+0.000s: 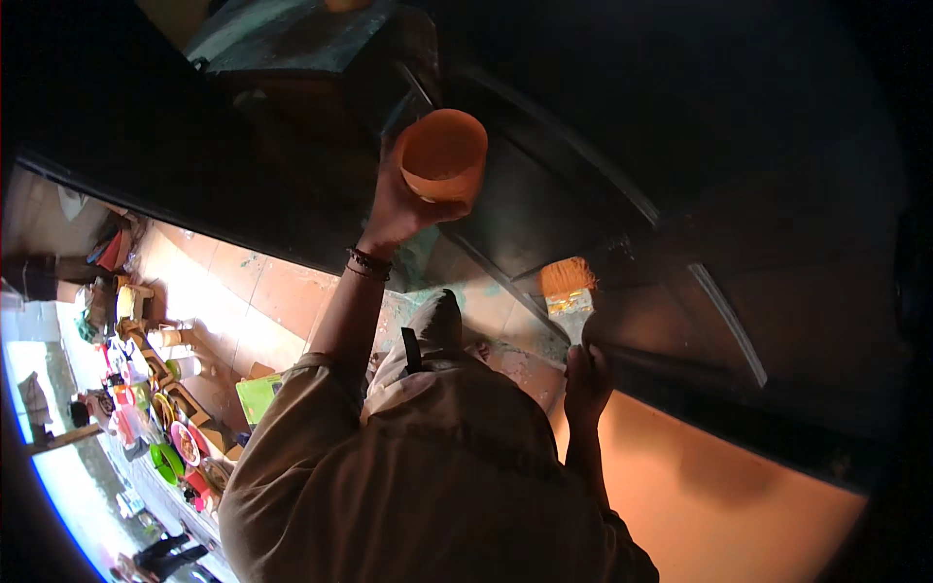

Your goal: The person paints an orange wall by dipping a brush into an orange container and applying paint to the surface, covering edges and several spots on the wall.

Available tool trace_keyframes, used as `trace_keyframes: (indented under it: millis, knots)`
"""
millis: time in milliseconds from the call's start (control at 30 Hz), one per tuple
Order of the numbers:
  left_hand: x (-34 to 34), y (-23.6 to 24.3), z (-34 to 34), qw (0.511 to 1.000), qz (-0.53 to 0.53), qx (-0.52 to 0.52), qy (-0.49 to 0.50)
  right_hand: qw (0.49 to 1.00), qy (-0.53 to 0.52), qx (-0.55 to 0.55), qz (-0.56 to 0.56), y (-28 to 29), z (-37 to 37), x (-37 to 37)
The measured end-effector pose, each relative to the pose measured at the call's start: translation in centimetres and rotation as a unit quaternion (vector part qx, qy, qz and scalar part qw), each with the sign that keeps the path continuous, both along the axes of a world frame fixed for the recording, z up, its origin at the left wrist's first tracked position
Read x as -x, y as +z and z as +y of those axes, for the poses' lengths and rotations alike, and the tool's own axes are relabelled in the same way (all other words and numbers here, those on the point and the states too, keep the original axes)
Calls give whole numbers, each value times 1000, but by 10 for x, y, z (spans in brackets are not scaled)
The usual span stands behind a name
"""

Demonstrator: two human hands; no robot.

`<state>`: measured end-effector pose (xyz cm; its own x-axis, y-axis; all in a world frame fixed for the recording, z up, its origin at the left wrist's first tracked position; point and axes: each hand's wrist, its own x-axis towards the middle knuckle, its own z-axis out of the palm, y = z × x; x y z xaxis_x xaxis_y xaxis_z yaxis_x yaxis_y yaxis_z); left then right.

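Observation:
My left hand (400, 209) is wrapped round an orange plastic cup (443, 155), held up at the upper middle with its mouth toward me. The cup's bottom is dim, so I cannot tell what is in it. Lower and to the right, my right hand (587, 377) grips a wide paintbrush (570, 299) by its handle. Orange paint covers the brush's bristles, which point up and away from my hand. Behind the brush stands a dark surface (671, 301) with pale streaks; the bristles look close to it, but I cannot tell whether they touch.
An orange wall (709, 486) fills the lower right. A dark block with a worn greenish top (292, 44) stands at the far upper left. Paint-spotted floor tiles (282, 301) lie to the left, with a green box (258, 396) and a row of colourful goods (146, 418) beyond.

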<state>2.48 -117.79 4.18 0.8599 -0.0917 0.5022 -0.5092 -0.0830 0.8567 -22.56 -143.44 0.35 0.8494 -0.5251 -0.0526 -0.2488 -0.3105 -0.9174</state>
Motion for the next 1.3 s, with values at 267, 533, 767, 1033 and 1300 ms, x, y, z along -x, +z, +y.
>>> trace_keyframes:
  millis: [267, 533, 767, 1033, 1300]
  knots:
    - [-37, 23, -25, 984, 108, 75, -124, 891, 237, 374, -97, -18, -16, -48]
    - [-76, 42, -41, 968, 116, 113, -192, 954, 194, 150, 172, -1, -5, -124]
    - [-103, 45, -61, 965, 137, 33, -223, 923, 299, 239, 36, -8, -16, -180]
    - [-100, 37, -59, 946, 197, 189, -176, 851, 396, 339, 60, -9, -33, -211]
    - [-77, 48, -46, 935, 180, 240, -192, 821, 464, 322, 90, -44, -40, -231]
